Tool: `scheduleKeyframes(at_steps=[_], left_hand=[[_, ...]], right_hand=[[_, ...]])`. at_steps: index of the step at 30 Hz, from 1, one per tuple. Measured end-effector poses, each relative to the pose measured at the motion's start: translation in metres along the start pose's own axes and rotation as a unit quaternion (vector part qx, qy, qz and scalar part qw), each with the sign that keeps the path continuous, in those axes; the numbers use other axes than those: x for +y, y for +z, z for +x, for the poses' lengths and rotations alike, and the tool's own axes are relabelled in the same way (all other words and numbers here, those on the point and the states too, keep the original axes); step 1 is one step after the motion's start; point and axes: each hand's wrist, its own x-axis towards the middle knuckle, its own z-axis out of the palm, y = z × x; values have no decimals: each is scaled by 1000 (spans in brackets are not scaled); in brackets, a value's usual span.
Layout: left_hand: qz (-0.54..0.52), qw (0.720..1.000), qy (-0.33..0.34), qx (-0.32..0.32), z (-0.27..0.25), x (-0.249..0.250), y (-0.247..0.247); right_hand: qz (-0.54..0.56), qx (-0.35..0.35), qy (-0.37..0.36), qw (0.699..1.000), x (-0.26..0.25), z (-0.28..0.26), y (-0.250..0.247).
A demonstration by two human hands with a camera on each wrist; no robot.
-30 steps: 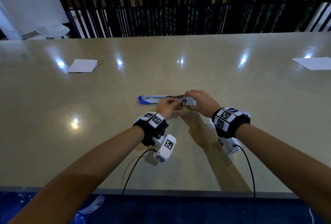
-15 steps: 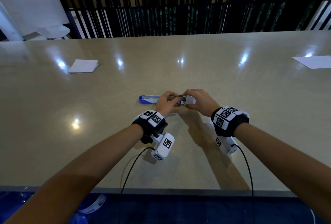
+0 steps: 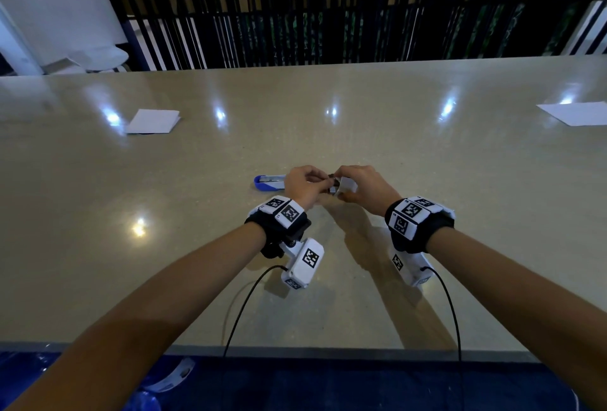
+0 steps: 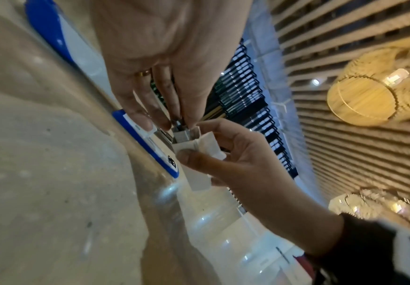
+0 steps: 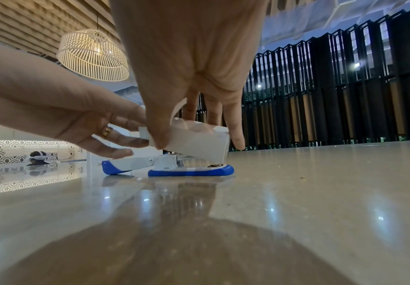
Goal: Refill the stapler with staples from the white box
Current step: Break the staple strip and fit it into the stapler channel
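The blue and white stapler point(image 3: 267, 181) point(image 5: 174, 167) lies folded wide apart on the beige table, its top arm to the left and its base to the right. My right hand point(image 3: 356, 185) point(image 5: 189, 123) holds the small white box point(image 3: 346, 185) point(image 4: 196, 152) point(image 5: 194, 140) just above the stapler, thumb on the near side, fingers on the far side. My left hand point(image 3: 305, 185) point(image 4: 174, 119) pinches a grey strip of staples point(image 4: 181, 133) at the box's open end with thumb and fingertips.
A folded white sheet point(image 3: 152, 121) lies far left on the table and another white paper point(image 3: 574, 113) far right. A dark slatted wall stands behind the table's far edge. Cables run from both wrist cameras toward the near edge point(image 3: 295, 350).
Both hands have shifted slightly away from me over the stapler; the left hand's fingers moved in to the box's open end.
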Motion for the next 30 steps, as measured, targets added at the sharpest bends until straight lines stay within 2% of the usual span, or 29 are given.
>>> scheduleKeyframes(at_steps=[9,16,23,28,30], left_hand=[[81,989,122,-5,6,-3,1],[8,995,89,36,12,-10,5],[-44,997,62,12,12,-6,10],[7,994,103,42,16,-8,6],[-12,994,99,54,19,-9,3]], right_hand=[[0,5,25,1000,10,3,3],[8,25,33,999,14,6,3],[17,33,21,999,7,11,4],[29,48,30,998,12,10,5],[33,57,41,997,16,9,6]])
